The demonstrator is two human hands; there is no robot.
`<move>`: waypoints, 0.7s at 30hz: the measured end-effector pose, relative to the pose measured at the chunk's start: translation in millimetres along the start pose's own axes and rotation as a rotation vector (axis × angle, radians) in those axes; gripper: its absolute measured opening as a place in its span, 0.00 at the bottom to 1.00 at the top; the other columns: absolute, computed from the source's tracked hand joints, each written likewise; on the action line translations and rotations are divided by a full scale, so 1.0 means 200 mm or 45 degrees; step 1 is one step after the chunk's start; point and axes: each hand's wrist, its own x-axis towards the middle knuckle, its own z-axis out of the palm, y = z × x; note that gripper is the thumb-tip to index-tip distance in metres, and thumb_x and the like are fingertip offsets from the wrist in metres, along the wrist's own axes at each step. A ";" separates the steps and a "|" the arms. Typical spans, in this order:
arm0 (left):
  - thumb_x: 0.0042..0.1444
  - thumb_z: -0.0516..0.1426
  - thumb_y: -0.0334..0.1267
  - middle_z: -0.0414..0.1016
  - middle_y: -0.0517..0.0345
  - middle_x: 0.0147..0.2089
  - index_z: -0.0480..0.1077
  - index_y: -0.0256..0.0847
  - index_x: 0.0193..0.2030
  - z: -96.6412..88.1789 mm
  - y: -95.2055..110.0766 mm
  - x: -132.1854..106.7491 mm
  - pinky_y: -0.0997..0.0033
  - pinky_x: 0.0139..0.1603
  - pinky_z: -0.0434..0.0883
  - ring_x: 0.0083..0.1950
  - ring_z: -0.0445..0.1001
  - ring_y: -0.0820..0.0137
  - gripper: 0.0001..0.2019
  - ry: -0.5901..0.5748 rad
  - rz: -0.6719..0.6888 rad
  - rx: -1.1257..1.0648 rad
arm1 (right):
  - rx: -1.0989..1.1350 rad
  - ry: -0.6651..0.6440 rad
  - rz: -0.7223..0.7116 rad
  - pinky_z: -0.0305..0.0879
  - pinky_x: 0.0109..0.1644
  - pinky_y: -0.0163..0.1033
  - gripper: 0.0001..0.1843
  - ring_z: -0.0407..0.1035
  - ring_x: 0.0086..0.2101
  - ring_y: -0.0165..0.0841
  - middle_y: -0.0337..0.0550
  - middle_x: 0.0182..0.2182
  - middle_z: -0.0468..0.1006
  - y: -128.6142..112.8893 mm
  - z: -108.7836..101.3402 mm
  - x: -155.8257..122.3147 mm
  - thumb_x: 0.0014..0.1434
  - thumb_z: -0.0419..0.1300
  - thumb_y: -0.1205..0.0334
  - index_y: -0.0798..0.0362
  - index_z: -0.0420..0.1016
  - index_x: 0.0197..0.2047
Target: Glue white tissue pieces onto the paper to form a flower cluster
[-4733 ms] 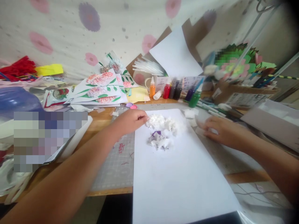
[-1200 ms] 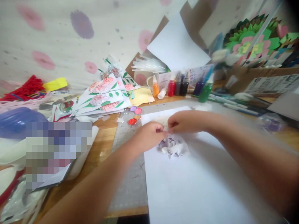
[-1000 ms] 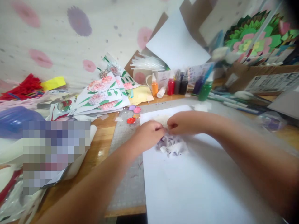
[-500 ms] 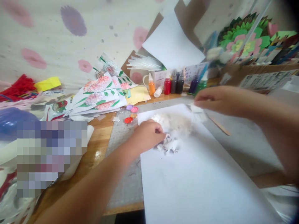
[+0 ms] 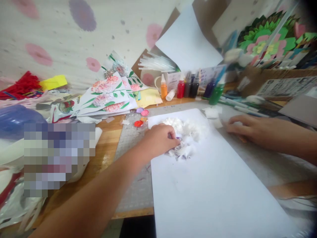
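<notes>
My left hand [image 5: 162, 139] rests at the left of the white paper ruffles [image 5: 195, 130], thumb and forefinger pinched on a crumpled white paper piece [image 5: 184, 151] with darker edges. These ruffles stand in a bunch on a large white sheet [image 5: 198, 191]. To the right, my right hand [image 5: 244, 129] lies low over the grey mat, its fingers curled on a flat wooden stick [image 5: 243, 139]. Only a bit of the stick shows beneath the hand. Small white paper squares [image 5: 212, 112] lie between that hand and the sheet.
Paint bottles, among them a green one [image 5: 217, 92] and a red one [image 5: 180, 88], line the back. A plastic palette [image 5: 135, 118] holds paint dabs at the sheet's left. Painted flower sheets [image 5: 106, 96] lie at the back left; a cardboard box [image 5: 284, 82] stands at the right.
My right hand has moved from the small paper squares rightward and down onto the wooden stick. My left hand stays pinched at the crumpled paper. The view has shifted slightly.
</notes>
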 end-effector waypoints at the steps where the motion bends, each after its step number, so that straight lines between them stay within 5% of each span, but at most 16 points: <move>1: 0.45 0.54 0.45 0.67 0.61 0.31 0.66 0.42 0.25 0.00 0.00 0.00 0.73 0.29 0.59 0.32 0.65 0.71 0.09 0.002 0.004 0.001 | -0.032 -0.146 -0.130 0.56 0.36 0.39 0.18 0.66 0.40 0.32 0.48 0.50 0.68 0.01 -0.01 -0.01 0.49 0.53 0.74 0.42 0.76 0.36; 3: 0.45 0.55 0.44 0.68 0.61 0.32 0.66 0.42 0.25 0.00 0.00 0.00 0.74 0.28 0.59 0.32 0.65 0.71 0.09 -0.003 0.000 -0.007 | -0.115 -0.354 -0.270 0.56 0.37 0.41 0.16 0.64 0.44 0.34 0.48 0.53 0.64 0.03 -0.02 -0.01 0.51 0.51 0.71 0.44 0.76 0.34; 7: 0.45 0.55 0.45 0.68 0.61 0.32 0.66 0.42 0.25 0.00 0.00 0.00 0.74 0.27 0.59 0.31 0.65 0.72 0.09 -0.016 -0.009 -0.036 | -0.072 -0.462 -0.210 0.56 0.38 0.44 0.12 0.65 0.43 0.35 0.47 0.53 0.64 0.05 -0.03 -0.01 0.51 0.51 0.68 0.46 0.74 0.28; 10: 0.46 0.54 0.45 0.68 0.61 0.32 0.67 0.42 0.25 0.00 0.00 0.00 0.74 0.27 0.59 0.31 0.65 0.71 0.09 -0.008 -0.014 -0.042 | 0.118 -0.384 -0.196 0.55 0.43 0.45 0.09 0.65 0.43 0.35 0.47 0.49 0.67 0.05 -0.03 -0.01 0.50 0.52 0.68 0.47 0.71 0.25; 13: 0.46 0.55 0.45 0.68 0.61 0.32 0.68 0.43 0.25 0.00 0.00 0.00 0.73 0.29 0.60 0.33 0.66 0.71 0.09 0.001 -0.005 -0.036 | 0.591 -0.129 -0.100 0.55 0.45 0.44 0.08 0.65 0.41 0.35 0.51 0.40 0.72 0.02 -0.05 -0.01 0.51 0.55 0.59 0.49 0.65 0.23; 17: 0.46 0.55 0.45 0.69 0.61 0.33 0.68 0.43 0.26 0.00 -0.01 0.00 0.72 0.31 0.62 0.35 0.67 0.70 0.09 0.000 0.020 -0.052 | 1.193 0.201 0.020 0.60 0.38 0.41 0.12 0.68 0.34 0.31 0.50 0.37 0.73 -0.15 -0.17 0.05 0.53 0.54 0.50 0.49 0.66 0.35; 21: 0.45 0.55 0.45 0.70 0.62 0.33 0.69 0.44 0.27 0.00 -0.03 -0.01 0.73 0.31 0.63 0.33 0.68 0.70 0.08 -0.003 0.013 -0.090 | 1.542 -0.102 -0.339 0.63 0.38 0.38 0.18 0.68 0.39 0.32 0.47 0.47 0.70 -0.39 -0.23 0.21 0.59 0.43 0.50 0.48 0.64 0.46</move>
